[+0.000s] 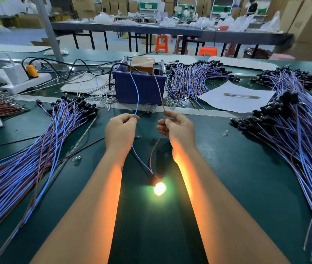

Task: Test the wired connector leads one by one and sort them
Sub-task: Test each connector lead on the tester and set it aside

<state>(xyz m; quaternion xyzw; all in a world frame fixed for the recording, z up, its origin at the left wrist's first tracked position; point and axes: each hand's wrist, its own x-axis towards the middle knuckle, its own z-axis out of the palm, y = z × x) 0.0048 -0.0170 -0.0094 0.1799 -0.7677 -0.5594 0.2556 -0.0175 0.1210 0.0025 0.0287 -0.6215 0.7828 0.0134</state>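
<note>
Nearest the camera, a lit bulb (159,188) glows yellow-green on the dark green desk (237,187) between the two forearms, casting orange light on their inner sides. It sits at the end of a black socket (153,179), from which a blue wire (136,96) and a brown wire (158,141) rise toward the hands. The left hand (120,130) pinches the blue wire between thumb and curled fingers; the right hand (178,128) has its grip clamped on the brown wire the same way. Both wires run on upward from the hands to the top of a blue box (140,88) standing just beyond them; the blue one reaches a thin metal rod there, while the brown wire's far end is too fine to make out. A brown block (143,63) sits in the box. To the left lies a large heap of blue and brown leads (27,153) with black sockets, and a similar heap (294,134) spreads on the right. A third bundle (193,79) lies behind the box to its right, beside a white sheet (237,98). Far left sits a white power strip (27,80) with an orange plug (31,71).
</note>
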